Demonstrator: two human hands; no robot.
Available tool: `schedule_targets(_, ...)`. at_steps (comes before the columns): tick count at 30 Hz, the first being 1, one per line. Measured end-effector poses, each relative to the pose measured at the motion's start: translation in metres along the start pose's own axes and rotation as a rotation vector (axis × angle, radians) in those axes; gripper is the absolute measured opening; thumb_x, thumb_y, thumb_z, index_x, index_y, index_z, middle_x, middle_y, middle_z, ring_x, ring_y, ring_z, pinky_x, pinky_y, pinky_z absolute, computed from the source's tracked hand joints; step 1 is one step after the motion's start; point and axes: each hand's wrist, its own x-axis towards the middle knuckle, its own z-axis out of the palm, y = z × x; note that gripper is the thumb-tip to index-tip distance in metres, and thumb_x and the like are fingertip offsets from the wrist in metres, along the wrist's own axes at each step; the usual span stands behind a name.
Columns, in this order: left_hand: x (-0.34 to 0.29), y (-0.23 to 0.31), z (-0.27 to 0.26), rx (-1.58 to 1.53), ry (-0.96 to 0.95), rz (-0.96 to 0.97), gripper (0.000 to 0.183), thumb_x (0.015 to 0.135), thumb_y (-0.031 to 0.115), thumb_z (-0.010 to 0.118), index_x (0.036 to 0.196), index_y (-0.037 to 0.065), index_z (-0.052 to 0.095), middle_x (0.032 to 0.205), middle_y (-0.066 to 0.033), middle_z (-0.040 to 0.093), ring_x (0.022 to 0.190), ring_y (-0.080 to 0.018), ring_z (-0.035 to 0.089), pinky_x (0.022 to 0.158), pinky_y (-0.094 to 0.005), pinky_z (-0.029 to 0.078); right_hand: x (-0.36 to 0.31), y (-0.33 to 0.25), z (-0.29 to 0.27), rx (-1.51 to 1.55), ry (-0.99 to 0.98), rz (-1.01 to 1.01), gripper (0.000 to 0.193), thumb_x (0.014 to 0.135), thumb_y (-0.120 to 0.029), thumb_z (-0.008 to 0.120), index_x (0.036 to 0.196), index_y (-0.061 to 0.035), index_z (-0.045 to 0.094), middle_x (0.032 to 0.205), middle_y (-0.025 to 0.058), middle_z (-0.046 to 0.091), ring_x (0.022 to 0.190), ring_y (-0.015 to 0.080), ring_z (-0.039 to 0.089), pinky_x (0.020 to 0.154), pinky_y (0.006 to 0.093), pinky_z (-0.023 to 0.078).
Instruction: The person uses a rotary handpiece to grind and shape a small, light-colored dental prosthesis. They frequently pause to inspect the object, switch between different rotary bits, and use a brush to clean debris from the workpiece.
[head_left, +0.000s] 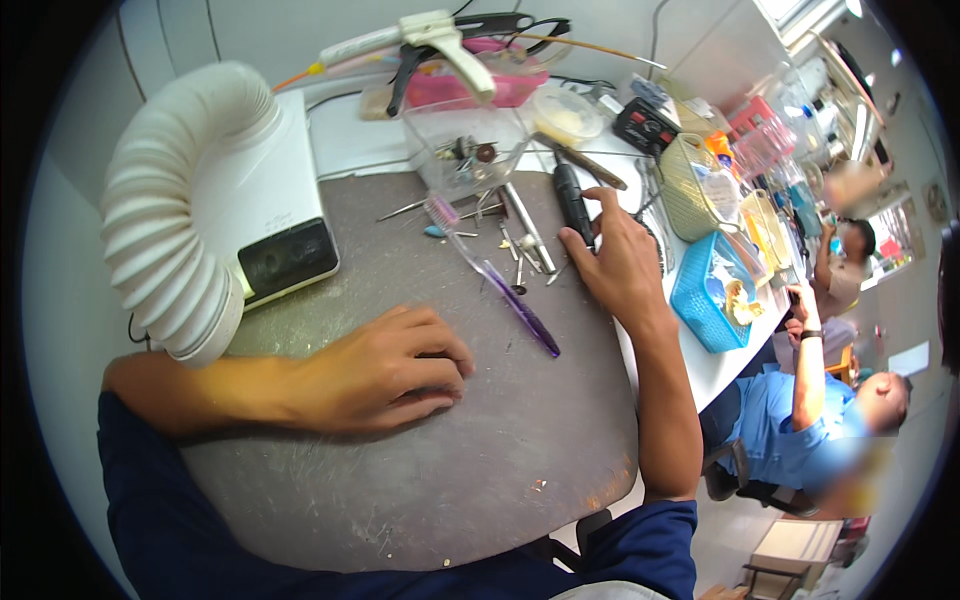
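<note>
My left hand [395, 370] lies palm down on the grey work mat [480, 480], its fingers loosely bent and slightly apart, with nothing visible in them. My right hand [622, 255] is open at the mat's upper right, thumb and index finger spread around the lower part of a black handpiece [571, 195]. Whether they touch it I cannot tell. Between my hands a purple toothbrush [515, 305] lies slantwise, bristles away from me. Beyond it are a slim metal rod [528, 228], several small burs [518, 275] and a blue pointed piece [436, 231].
A white box with a ribbed hose [160, 210] stands at the left. At the back are a clear tub [465, 150] of small bits, a pink tray [480, 85] and a white air gun [440, 45]. Rightward stand a blue basket [712, 295] and a seated person in blue [785, 405].
</note>
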Motion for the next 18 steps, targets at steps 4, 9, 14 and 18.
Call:
schedule_targets(4,-0.002,0.005,0.002,0.106,0.063,0.071,0.015,0.081,0.017,0.073,0.082,0.008,0.061,0.085,-0.0046,0.058,0.086,-0.0223,0.056,0.089,-0.0388,0.045,0.000,0.003,-0.002,0.148,0.024,0.016,0.044,0.085,-0.017,0.061,0.122,-0.0019,0.044,0.087,0.0272,0.064,0.085,0.0429,0.063,0.076,0.0492,0.047)
schedule_targets(9,0.003,0.015,-0.004,0.333,0.099,0.286,0.021,0.079,0.022,0.076,0.075,0.009,0.060,0.067,-0.0004,0.049,0.068,-0.0163,0.053,0.091,-0.0403,0.044,-0.003,0.003,-0.019,0.239,0.029,0.081,0.038,0.089,-0.015,0.055,0.125,-0.0090,0.047,0.087,0.0271,0.064,0.084,0.0427,0.063,0.077,0.0485,0.047)
schedule_targets(14,-0.001,0.022,0.000,0.451,0.078,0.348,0.025,0.081,0.025,0.074,0.072,0.009,0.058,0.064,-0.0003,0.047,0.062,-0.0161,0.051,0.091,-0.0395,0.046,-0.017,0.010,-0.041,0.977,-0.106,0.195,0.029,0.099,-0.023,0.043,0.119,-0.0095,0.059,0.078,0.0087,0.057,0.059,0.0113,0.053,0.051,0.0238,0.041)
schedule_targets(18,0.003,0.033,0.033,0.336,0.279,0.410,0.023,0.083,0.024,0.072,0.075,0.007,0.060,0.064,-0.0021,0.050,0.063,-0.0177,0.052,0.086,-0.0370,0.049,-0.095,-0.006,-0.087,1.418,-0.076,0.209,0.031,0.099,-0.023,0.039,0.121,-0.0066,0.053,0.083,0.0153,0.061,0.058,0.0159,0.060,0.047,0.0229,0.044)
